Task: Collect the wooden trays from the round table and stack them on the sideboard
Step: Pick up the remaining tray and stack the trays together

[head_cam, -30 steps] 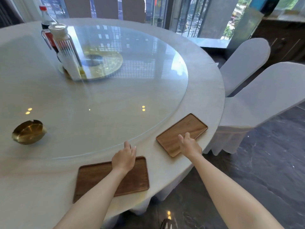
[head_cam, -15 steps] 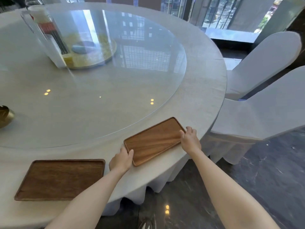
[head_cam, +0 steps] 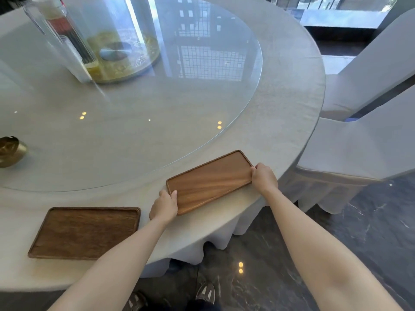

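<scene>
A light wooden tray point(head_cam: 210, 180) lies at an angle near the front edge of the round table point(head_cam: 289, 122). My left hand point(head_cam: 165, 205) grips its near-left end, thumb over the rim. My right hand point(head_cam: 263, 177) grips its far-right end. The tray still looks flat on the cloth. A darker wooden tray point(head_cam: 85, 232) lies to the left by the table edge, untouched. The sideboard is out of view.
A glass turntable point(head_cam: 157, 97) covers the table's middle, carrying a clear bottle point(head_cam: 65, 41) and a gold centre disc point(head_cam: 121, 55). A brass ashtray point(head_cam: 10, 151) sits at the left. Two white-covered chairs point(head_cam: 363, 140) stand at the right over dark polished floor.
My left hand left the dark tray and went to the light tray's near end. My right hand slid to its far end. Both now grip it; the view shifted right.
</scene>
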Demonstrator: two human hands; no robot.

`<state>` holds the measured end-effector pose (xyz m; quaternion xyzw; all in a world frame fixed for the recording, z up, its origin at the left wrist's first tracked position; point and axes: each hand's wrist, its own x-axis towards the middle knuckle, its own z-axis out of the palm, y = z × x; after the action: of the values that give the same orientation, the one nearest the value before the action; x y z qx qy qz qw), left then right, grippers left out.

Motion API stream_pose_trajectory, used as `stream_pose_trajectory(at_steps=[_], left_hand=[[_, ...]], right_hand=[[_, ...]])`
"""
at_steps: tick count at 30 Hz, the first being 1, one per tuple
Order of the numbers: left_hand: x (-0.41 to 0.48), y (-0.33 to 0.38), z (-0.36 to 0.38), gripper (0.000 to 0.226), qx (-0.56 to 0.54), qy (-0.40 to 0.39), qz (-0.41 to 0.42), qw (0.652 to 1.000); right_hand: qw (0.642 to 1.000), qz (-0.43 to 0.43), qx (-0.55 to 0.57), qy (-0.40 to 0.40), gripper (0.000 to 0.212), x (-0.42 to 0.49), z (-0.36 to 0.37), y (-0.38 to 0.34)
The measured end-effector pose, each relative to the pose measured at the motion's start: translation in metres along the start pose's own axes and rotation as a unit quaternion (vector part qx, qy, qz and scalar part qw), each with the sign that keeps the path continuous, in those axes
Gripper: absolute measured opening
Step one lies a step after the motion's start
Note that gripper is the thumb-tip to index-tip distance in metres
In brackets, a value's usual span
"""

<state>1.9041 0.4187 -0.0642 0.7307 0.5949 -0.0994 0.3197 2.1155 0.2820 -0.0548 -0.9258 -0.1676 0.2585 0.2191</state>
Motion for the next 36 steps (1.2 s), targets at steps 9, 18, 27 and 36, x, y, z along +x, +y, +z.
stream_pose_trajectory(at_steps=[9,18,27,36], left_hand=[[0.008,-0.003,-0.025,0.043,-0.018,0.055,0.045,0.997],[0.011,-0.045,-0.073,0.038,0.007,0.122,0.122,0.985],[0.035,-0.132,-0.136,0.037,0.070,0.149,0.157,0.974],[0.060,-0.217,-0.176,0.023,0.100,0.117,0.179,0.972]], right_hand=[[1.000,-0.002,0.023,0.010,0.024,-0.015,0.003,-0.003],[0.992,-0.066,0.097,0.037,0.029,-0.050,0.017,-0.044],[0.992,-0.094,0.078,0.006,0.034,-0.103,0.073,-0.104],[0.997,-0.061,0.041,-0.036,0.037,-0.157,0.143,-0.150]])
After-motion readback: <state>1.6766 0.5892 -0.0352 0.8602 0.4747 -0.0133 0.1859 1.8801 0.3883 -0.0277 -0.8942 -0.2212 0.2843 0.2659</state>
